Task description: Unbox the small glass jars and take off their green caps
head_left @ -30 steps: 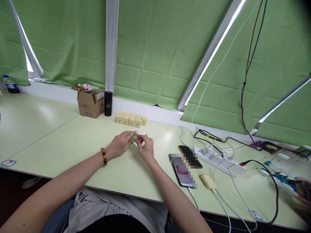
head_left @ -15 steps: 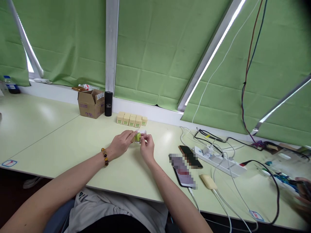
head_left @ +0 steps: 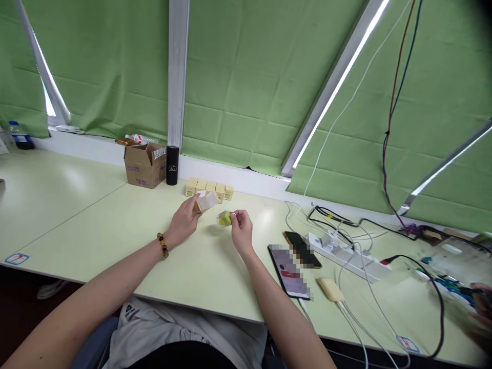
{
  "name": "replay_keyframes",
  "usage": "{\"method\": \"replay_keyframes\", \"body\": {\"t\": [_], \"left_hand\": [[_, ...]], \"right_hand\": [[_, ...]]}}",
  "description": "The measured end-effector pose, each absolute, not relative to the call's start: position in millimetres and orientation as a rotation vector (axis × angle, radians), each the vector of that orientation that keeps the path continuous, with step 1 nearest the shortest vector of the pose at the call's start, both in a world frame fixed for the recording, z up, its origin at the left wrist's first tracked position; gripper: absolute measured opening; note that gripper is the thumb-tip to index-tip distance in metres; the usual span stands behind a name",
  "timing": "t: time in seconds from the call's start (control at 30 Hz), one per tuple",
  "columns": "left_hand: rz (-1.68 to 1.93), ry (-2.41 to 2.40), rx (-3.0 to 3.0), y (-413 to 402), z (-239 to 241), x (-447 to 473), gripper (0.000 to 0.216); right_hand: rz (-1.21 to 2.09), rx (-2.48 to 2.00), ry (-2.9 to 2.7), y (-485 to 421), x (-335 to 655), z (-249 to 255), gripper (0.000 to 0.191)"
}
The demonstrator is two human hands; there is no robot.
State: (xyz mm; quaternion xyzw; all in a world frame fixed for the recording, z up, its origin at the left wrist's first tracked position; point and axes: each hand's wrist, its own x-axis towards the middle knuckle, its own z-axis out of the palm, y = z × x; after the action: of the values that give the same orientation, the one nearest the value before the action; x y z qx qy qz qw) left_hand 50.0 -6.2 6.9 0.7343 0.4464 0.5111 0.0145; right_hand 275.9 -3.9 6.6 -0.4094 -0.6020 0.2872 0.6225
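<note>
Small box [head_left: 206, 201] pinched in my left hand [head_left: 183, 222]; right hand [head_left: 241, 233] pinches green piece [head_left: 224, 219]; bare table [head_left: 126, 225] left, well inside edges.

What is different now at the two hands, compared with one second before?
The hands have come apart. The left hand has lifted the small open box up and to the left. The right hand now holds the yellow-green item apart from it; earlier both were pressed together. The row of boxes and the power strip stayed in place.
</note>
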Motion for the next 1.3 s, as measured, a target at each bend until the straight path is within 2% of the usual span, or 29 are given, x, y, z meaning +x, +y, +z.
{"method": "replay_keyframes", "body": {"t": [0.2, 0.43, 0.67, 0.8, 1.07, 1.17, 1.3], "left_hand": [[1.636, 1.054, 1.804, 3, 8, 50, 0.067], [1.568, 0.764, 1.479, 10, 5, 50, 0.079], [1.535, 0.608, 1.255, 6, 8, 53, 0.057], [1.465, 0.576, 1.173, -1, 11, 55, 0.05], [1.291, 0.552, 1.227, -13, 15, 61, 0.056], [1.229, 0.527, 1.234, -17, 17, 65, 0.057], [1.25, 0.549, 1.278, -20, 19, 71, 0.061]], "right_hand": [[0.535, -1.091, -1.746, -4, 284, 3, 0.018], [0.425, -1.179, -1.957, -4, 284, -5, 0.014], [0.412, -1.156, -1.974, -6, 282, -5, 0.014], [0.374, -1.081, -1.875, -14, 278, 4, 0.022], [0.824, -0.91, -1.716, -25, 264, 17, 0.044], [1.046, -0.798, -1.619, -27, 260, 18, 0.047], [1.159, -0.733, -1.478, -28, 258, 22, 0.05]]}}
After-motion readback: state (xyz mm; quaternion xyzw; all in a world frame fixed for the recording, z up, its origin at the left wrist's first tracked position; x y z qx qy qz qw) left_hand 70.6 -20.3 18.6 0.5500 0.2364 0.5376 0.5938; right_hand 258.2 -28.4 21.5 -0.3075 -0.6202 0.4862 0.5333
